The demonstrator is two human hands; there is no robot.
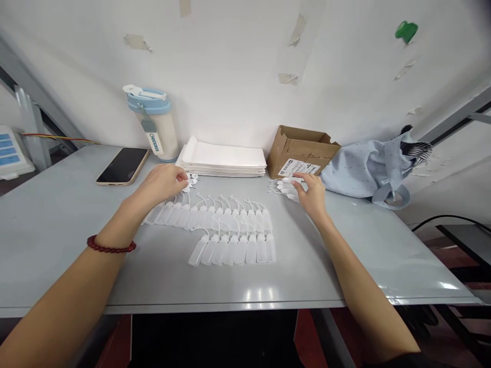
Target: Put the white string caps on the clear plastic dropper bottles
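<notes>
Two rows of small white squeeze bottles (230, 240) with thin capped nozzles lie side by side on the grey table (69, 225). My left hand (163, 184) rests at the far left end of the back row, fingers pinched on a small white cap or bottle tip. My right hand (312, 194) lies over a small heap of loose white bottles (282, 186) beside the cardboard box (301, 151), fingers curled on them. A red bead bracelet is on my left wrist.
A stack of white bags (224, 158) lies at the back against the wall. A blue-lidded drinking bottle (153, 122) and a phone (123, 166) are at the back left. A light blue cloth bag (374, 166) sits at the right.
</notes>
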